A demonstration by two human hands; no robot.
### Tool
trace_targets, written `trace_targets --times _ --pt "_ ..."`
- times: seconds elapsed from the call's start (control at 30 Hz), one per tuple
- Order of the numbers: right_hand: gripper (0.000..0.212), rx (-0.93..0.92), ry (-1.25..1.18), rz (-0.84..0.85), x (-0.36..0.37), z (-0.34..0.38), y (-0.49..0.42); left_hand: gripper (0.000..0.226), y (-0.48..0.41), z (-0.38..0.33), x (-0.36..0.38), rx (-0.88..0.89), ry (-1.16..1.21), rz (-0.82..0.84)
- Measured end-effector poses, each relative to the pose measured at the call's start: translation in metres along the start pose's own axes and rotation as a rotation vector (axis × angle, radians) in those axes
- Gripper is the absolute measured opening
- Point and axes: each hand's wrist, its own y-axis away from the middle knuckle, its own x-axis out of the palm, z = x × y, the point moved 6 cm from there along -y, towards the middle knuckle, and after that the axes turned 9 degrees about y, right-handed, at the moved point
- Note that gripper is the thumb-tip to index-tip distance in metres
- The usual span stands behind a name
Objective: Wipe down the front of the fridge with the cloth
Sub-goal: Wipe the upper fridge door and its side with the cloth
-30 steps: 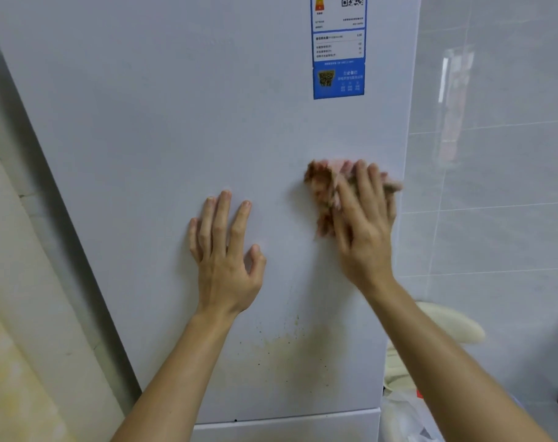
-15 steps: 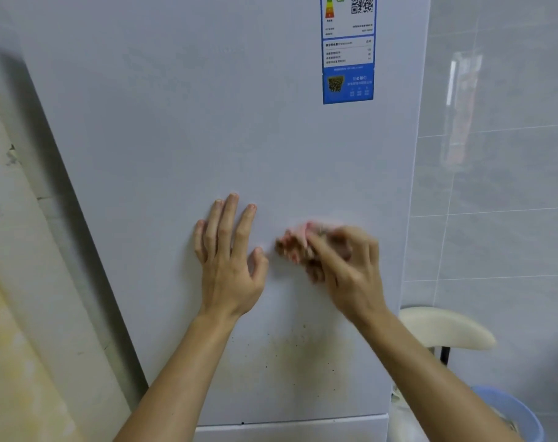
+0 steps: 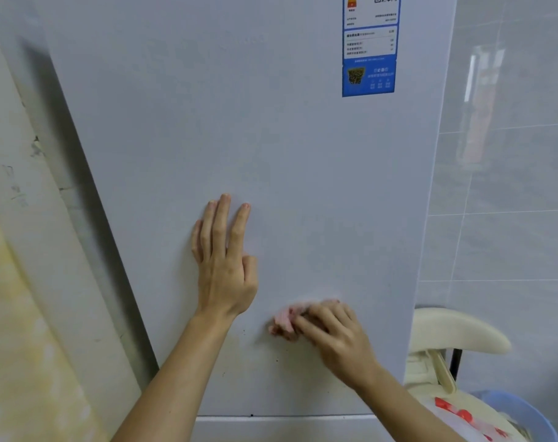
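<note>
- Head view: the left hand [image 3: 223, 266] lies flat on the fridge [image 3: 239, 122], fingers straight, holding nothing — a brace for the door.
- The right hand [image 3: 335, 339] grips the bunched cloth [image 3: 287, 317] under curled fingers, low on the door, just above brown specks [image 3: 287, 371] — firm, overlapping downward strokes should clear them.

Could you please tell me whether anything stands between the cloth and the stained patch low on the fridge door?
Nothing visible does. The right hand holds the pink cloth against the fridge door right at the upper edge of the brownish patch; the left hand rests flat higher up, off that path.
</note>
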Motion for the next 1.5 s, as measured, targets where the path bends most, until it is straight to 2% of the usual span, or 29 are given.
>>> trace_targets --times 0.07,0.13,0.17,0.27,0.33,0.43,0.53,0.67,0.77,0.83,1.0,1.13,1.27,1.4,1.5 --pt "0.043 -0.044 -0.038 0.073 -0.004 -0.001 0.0 0.079 0.001 -0.001 -0.002 0.003 0.003 0.014" --pt "0.019 0.006 -0.09 0.025 -0.022 -0.011 -0.026 0.079 0.002 0.0 -0.003 0.004 0.008 0.023" --pt "0.014 0.096 -0.115 -0.05 -0.037 -0.022 -0.045 0.079 0.002 -0.001 -0.004 0.004 0.011 0.022" --pt "0.029 0.342 -0.034 -0.284 -0.084 -0.071 -0.105 0.078 0.002 -0.007 -0.003 0.015 0.015 0.016" --pt "0.026 0.408 0.045 -0.429 -0.115 -0.101 -0.136 0.076 0.001 -0.014 0.0 0.033 0.013 0.022" --pt "0.026 0.433 0.106 -0.492 -0.128 -0.119 -0.142 0.074 0.0 -0.022 0.006 0.05 0.015 0.018" --pt "0.026 0.365 0.128 -0.41 -0.099 -0.103 -0.087 0.072 0.0 -0.028 0.011 0.054 0.025 0.003" --pt "0.018 0.259 0.121 -0.138 -0.046 -0.071 0.033 0.071 -0.001 -0.035 0.019 0.062 0.04 -0.008" --pt "0.025 0.225 0.069 0.018 -0.035 -0.067 0.065 0.072 0.0 -0.042 0.026 0.076 0.044 -0.002" --pt "0.024 0.257 0.053 0.001 -0.047 -0.078 0.042 0.074 0.001 -0.045 0.031 0.079 0.038 0.003" --pt "0.033 0.468 0.088 -0.326 -0.114 -0.126 -0.054 0.076 0.003 -0.046 0.035 0.072 0.018 0.007" --pt "0.04 0.572 0.079 -0.439 -0.134 -0.148 -0.088 0.077 0.002 -0.046 0.035 0.083 0.008 -0.003" --pt "0.034 0.607 0.099 -0.35 -0.095 -0.125 -0.021 0.076 0.004 -0.044 0.036 0.085 0.008 -0.001" --pt "0.021 0.489 0.118 -0.125 -0.048 -0.079 0.066 0.076 0.003 -0.042 0.038 0.084 0.007 0.003" --pt "0.027 0.453 0.071 -0.077 -0.044 -0.075 0.063 0.077 0.003 -0.043 0.039 0.086 0.01 -0.003"
